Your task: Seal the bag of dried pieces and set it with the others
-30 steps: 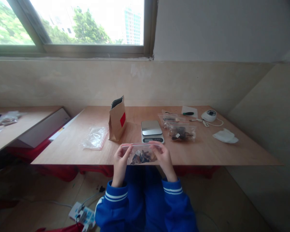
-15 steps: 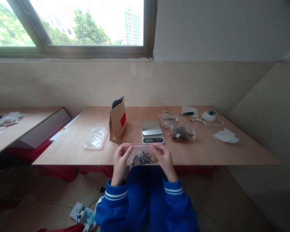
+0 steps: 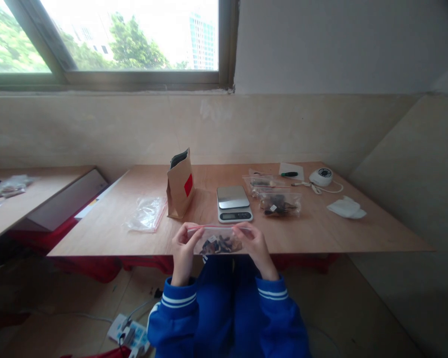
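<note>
A clear zip bag (image 3: 221,240) with a red strip along its top hangs between my hands at the table's front edge. Dark and brown dried pieces and a small white label show inside it. My left hand (image 3: 184,248) pinches the bag's top left, thumb pointing inward. At the top right, my right hand (image 3: 254,243) grips the strip the same way. Just beyond the bag sits a white kitchen scale (image 3: 234,204) with a bare metal plate. A brown paper bag (image 3: 179,186) with a red square stands open-topped left of the scale.
Filled zip bags (image 3: 280,204) lie right of the scale. An empty clear bag (image 3: 145,215) lies at left. Farther right are a green-black screwdriver (image 3: 289,174), a white dome camera (image 3: 321,177) with its cable and a crumpled white tissue (image 3: 346,208). A power strip (image 3: 129,332) is on the floor.
My hands keep their pinch on the zip bag, whose top edge now looks straighter and more stretched. The dried pieces in it have shifted slightly. The whole view has moved a little.
</note>
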Motion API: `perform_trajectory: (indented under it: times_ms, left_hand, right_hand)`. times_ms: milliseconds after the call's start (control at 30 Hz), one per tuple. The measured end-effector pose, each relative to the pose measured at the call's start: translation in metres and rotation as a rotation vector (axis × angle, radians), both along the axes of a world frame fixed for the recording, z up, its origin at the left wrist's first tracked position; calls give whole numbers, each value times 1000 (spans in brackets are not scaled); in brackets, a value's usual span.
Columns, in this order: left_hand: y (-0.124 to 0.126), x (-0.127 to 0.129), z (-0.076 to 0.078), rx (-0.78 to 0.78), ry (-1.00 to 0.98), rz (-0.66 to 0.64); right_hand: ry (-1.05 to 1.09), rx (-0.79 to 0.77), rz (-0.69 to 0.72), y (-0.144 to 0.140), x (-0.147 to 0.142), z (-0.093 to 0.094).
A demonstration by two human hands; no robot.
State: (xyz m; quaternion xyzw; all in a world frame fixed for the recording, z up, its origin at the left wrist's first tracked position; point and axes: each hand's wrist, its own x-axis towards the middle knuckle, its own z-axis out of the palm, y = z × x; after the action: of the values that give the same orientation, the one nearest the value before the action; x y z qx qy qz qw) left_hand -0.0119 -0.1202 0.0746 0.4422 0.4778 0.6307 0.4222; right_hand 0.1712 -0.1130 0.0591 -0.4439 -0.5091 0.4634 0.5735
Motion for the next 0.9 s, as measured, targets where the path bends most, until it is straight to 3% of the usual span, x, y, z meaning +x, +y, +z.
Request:
perform_trajectory:
  times_ms: [167,367,900]
  left_hand:
    - [1,3,-3,7,-101,-72]
    - [1,0,-5,-32,-66,-167]
    - [5,0,-7,29,36,1]
  right_hand:
    - [82,-49,107,1,-3,-4]
    - [-15,57,7,2,-8,0]
    - [-66,79,52,-2,-12,2]
